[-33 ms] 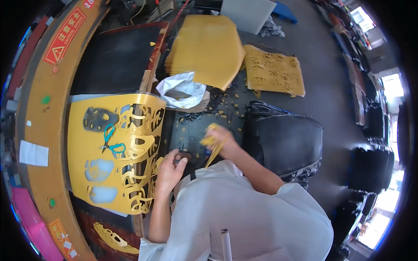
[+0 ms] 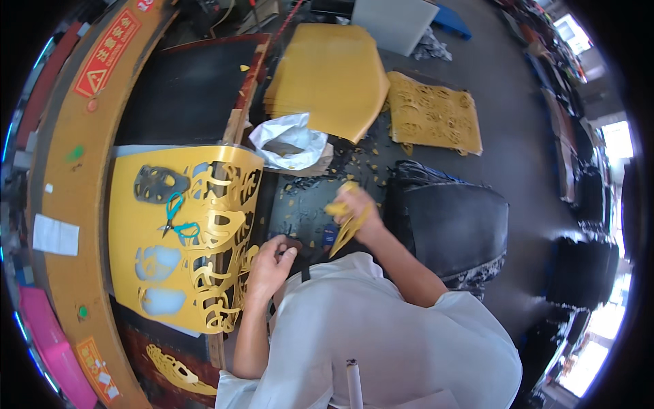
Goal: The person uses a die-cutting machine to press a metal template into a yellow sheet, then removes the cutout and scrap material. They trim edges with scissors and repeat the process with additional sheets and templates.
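Observation:
My right hand (image 2: 366, 219) is closed round a floppy yellow cut-out piece (image 2: 346, 234), somewhat blurred, in front of my body. Its strips hang below the fingers. Left of it, my left hand (image 2: 268, 267) is held by the right edge of a yellow sheet (image 2: 125, 255), thumb apart from loosely bent fingers; a small dark brown thing shows at the fingertips, and I cannot make out whether they touch it. Mask-shaped cut-outs run down the sheet. On it lie teal-handled snips (image 2: 178, 217) and a black mask (image 2: 161, 184).
A white bag (image 2: 289, 140) stands ahead, mouth open, near a stack of large yellow sheets (image 2: 327, 75). Cut-through yellow sheets (image 2: 436, 112) lie farther right. Yellow scraps litter the floor around a small blue box (image 2: 329, 235). A black pile (image 2: 456, 225) stands at right.
The view has shifted slightly, so the surroundings sit a little farther right. My right hand has risen a little with the yellow piece; the left hand's fingers are bent slightly more.

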Demonstrator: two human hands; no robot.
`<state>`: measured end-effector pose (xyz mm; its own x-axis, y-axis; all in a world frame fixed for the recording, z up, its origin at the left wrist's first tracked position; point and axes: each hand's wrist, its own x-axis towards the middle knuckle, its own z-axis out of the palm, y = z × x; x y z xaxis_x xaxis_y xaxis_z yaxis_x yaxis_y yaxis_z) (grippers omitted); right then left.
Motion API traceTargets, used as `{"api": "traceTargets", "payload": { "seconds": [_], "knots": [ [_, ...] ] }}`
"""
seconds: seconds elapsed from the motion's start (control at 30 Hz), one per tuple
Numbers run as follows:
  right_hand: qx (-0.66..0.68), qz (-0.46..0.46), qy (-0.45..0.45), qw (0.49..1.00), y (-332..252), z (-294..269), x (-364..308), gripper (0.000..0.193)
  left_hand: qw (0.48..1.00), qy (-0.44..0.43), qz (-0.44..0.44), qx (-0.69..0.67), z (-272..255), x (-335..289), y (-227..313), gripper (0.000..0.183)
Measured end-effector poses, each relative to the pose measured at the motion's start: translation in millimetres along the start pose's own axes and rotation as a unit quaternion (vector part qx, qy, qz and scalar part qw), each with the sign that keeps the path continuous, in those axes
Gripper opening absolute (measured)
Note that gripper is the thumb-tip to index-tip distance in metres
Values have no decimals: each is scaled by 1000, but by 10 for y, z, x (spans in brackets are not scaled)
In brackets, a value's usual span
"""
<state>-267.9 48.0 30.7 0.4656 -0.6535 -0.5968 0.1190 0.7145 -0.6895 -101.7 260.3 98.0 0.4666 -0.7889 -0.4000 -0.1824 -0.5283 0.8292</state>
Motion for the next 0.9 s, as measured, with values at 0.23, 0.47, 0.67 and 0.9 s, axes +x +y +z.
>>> {"api": "traceTargets", "payload": {
  "seconds": [0.23,0.47,0.67,0.9],
  "knots": [
    [-114,-373,112,914,-864,230,1406,31,998,11,-59,29,148,5,-305,46],
    [-421,-358,87,829,-513,421,2614,38,983,135,-62,-104,-268,211,-531,41],
    [-410,-231,-139,871,-177,1290,2343,17,856,440,-109,-246,-1170,415,-955,32],
    [-523,-411,-394,634,354,3817,1826,35,844,492,-90,196,-1924,636,-1009,66]
  ]
}}
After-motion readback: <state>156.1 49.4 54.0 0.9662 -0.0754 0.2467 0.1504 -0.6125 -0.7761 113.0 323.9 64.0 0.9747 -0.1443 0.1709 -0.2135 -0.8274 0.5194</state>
